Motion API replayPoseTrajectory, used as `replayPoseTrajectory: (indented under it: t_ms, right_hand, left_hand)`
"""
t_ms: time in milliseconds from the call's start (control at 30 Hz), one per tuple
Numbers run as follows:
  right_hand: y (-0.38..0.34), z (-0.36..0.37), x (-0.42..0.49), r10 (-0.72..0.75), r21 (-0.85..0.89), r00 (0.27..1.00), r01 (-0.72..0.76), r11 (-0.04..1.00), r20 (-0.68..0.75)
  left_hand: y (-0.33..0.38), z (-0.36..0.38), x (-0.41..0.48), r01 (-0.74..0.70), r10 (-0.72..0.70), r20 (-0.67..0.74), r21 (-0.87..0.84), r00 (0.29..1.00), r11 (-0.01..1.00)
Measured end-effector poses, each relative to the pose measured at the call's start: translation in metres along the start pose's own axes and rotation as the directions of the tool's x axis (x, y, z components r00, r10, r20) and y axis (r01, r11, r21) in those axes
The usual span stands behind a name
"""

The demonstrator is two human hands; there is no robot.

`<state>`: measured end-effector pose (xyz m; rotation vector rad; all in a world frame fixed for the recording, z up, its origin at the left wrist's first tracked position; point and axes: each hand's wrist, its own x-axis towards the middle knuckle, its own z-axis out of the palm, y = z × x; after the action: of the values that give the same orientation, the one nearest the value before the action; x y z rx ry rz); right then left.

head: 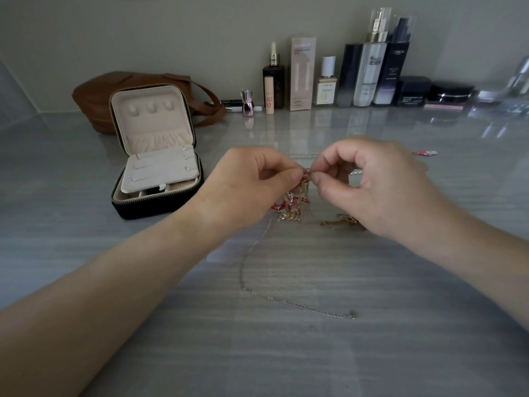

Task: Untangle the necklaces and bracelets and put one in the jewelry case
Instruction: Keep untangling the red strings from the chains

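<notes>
Over the desk (286,353), both hands' grips clamp the tangle (294,202): left hand (252,187), right hand (378,184). Light, limp, snag-prone chains; pinch single strands near the knot.

The left hand (252,181) and right hand (369,181) are covering the top of the red-and-gold tangle (292,206), so the pinch point is hiding. A gold chain (339,220) is slipping under the right palm. The silver chain (257,282) is perhaps joining the tangle; links too fine. Both forearms are running off the frame.
</notes>
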<state>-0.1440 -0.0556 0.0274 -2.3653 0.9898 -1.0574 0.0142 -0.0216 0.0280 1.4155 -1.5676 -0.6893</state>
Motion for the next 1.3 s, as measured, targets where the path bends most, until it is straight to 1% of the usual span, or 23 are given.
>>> replayPoseTrajectory:
  t_ms: [67, 133, 300, 367, 467, 533, 633, 867, 1033, 1200, 1233, 1300]
  right_hand:
    - [0.0022, -0.0006, 0.0008, 0.026, 0.012, 0.999, -0.026, 1.000, -0.019]
    - [0.0041, -0.0028, 0.0014, 0.046, 0.038, 0.998, -0.045, 0.998, -0.032]
    - [0.0012, -0.0009, 0.0000, 0.079, 0.087, 0.997, -0.079, 0.993, 0.003]
    - [-0.0002, 0.0019, 0.0007, 0.131, 0.137, 0.991, -0.134, 0.981, 0.032]
    - [-0.0004, 0.0038, 0.0023, 0.238, 0.242, 0.969, -0.247, 0.938, 0.065]
    - [0.0006, 0.0041, 0.0031, 0.284, 0.285, 0.956, -0.293, 0.913, 0.072]
    - [0.0025, 0.0029, 0.0034, 0.325, 0.310, 0.943, -0.333, 0.890, 0.078]
    - [0.0043, -0.0024, 0.0018, 0.334, 0.262, 0.941, -0.337, 0.904, 0.059]
    - [0.0023, -0.0030, 0.0020, 0.362, 0.259, 0.931, -0.362, 0.895, 0.052]
    - [-0.0008, -0.0006, 0.0027, 0.375, 0.361, 0.917, -0.398, 0.843, 0.133]
    - [-0.0011, -0.0009, 0.0031, 0.369, 0.402, 0.917, -0.398, 0.825, 0.151]
    - [-0.0012, -0.0018, 0.0038, 0.377, 0.506, 0.908, -0.416, 0.756, 0.184]
  left_hand:
    - [0.0006, -0.0014, 0.0004, -0.010, 0.010, -0.028, 0.004, 1.000, 1.000]
    - [0.0011, -0.0032, 0.0011, 0.020, -0.022, -0.042, -0.038, 0.999, 0.999]
    - [0.0025, -0.0002, -0.0014, 0.077, -0.078, -0.006, -0.084, 0.997, 0.993]
    - [0.0015, 0.0003, -0.0016, 0.068, -0.068, 0.004, -0.090, 0.998, 0.994]
    - [0.0005, -0.0002, 0.0001, 0.039, -0.039, 0.007, -0.129, 0.999, 0.991]
    - [-0.0004, 0.0001, 0.0013, 0.014, -0.014, 0.002, -0.144, 1.000, 0.990]
    - [-0.0032, -0.0003, 0.0029, -0.041, 0.038, -0.036, -0.087, 0.999, 0.995]
    - [-0.0039, -0.0007, 0.0016, -0.073, 0.075, -0.049, 0.039, 0.996, 0.997]
    - [-0.0025, -0.0009, 0.0016, -0.072, 0.074, -0.044, 0.052, 0.996, 0.996]
    - [-0.0030, -0.0020, 0.0027, -0.023, 0.025, -0.036, 0.043, 0.999, 0.999]
    - [-0.0038, -0.0025, 0.0033, -0.017, 0.019, -0.037, 0.043, 0.999, 0.999]
    - [-0.0047, -0.0028, 0.0036, -0.009, 0.010, -0.035, 0.043, 0.999, 0.999]
